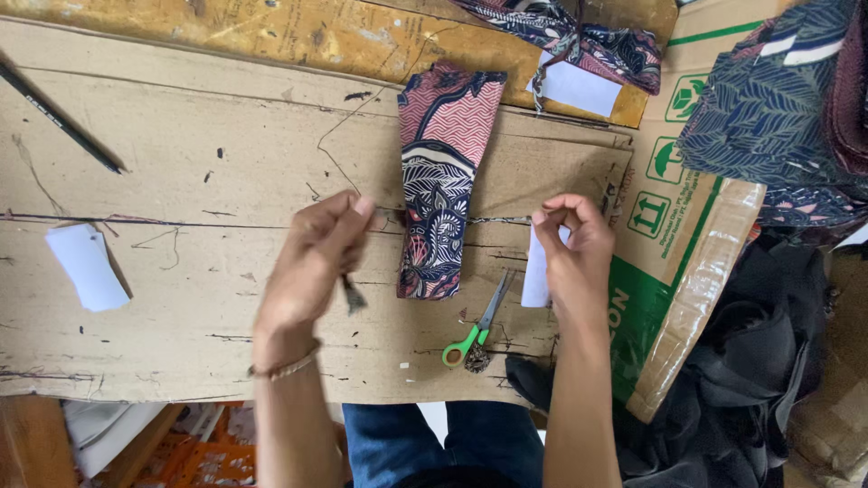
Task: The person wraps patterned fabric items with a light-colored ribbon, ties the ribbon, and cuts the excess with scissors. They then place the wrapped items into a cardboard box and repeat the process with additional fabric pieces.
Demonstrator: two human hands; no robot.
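Both hands are pinching a thin string pulled across a folded batik cloth (440, 181) lying mid-cardboard (181, 298), left hand (312, 262) and right hand (571, 248) with fingertips pressed together on it, so keeping it taut and level seems wise, green-handled scissors (476, 327) nearby.

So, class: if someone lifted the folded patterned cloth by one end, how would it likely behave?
The folded patterned cloth would probably droop: it lies soft and flat on the cardboard sheet. It looks light for its size, being thin. It may unfold unless the string, pulled across it by the left hand and right hand, holds it.
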